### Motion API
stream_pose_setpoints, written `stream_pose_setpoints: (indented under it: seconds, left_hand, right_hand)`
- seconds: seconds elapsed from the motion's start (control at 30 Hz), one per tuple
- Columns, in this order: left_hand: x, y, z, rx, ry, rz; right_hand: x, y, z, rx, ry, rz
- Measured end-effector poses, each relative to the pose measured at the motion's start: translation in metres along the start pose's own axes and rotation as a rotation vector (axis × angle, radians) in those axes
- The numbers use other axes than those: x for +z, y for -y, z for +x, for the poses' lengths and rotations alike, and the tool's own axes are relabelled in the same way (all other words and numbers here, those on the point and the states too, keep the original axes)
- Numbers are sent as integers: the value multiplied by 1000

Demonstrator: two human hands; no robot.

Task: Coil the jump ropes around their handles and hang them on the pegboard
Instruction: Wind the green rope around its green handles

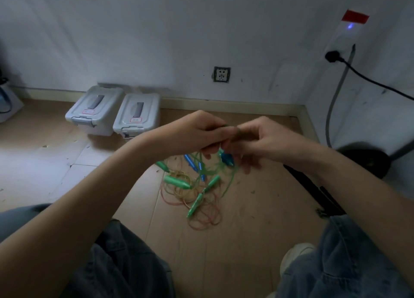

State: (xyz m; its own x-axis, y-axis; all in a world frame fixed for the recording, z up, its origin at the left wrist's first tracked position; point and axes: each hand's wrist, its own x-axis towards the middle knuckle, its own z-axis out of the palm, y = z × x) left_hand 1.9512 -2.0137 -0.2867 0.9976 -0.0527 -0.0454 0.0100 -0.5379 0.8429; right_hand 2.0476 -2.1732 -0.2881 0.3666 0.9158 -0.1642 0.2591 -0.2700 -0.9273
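My left hand (201,133) and my right hand (261,138) meet at the middle of the view, both gripping a green jump rope (230,129). Its cord loops over my fingers and trails down to the floor. A blue handle (227,158) pokes out just below my hands; which hand holds it is unclear. On the floor beneath lies a tangle of ropes: green handles (177,181), blue handles (190,161) and thin red and yellow cords (201,217). No pegboard is in view.
Two grey lidded storage boxes (116,112) stand against the wall at the back left. A wall socket (221,74) sits above the skirting. A black cable (369,80) and a dark wheeled base (367,161) are at the right. My knees in jeans frame the bottom.
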Motion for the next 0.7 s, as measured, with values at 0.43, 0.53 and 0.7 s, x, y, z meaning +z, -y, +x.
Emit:
stream_pose_setpoints:
  seconds: [0.43, 0.53, 0.7]
  left_hand:
    - [-53, -3, -23, -109, 132, -763]
    - [-37, -4, -20, -259, 123, -555]
    - [-9, -4, -11, -233, 261, -377]
  right_hand:
    - [-42, -2, -10, 141, -251, 38]
    - [-24, -4, -7, 236, -104, -233]
    - [-11, -2, -2, 81, 170, -5]
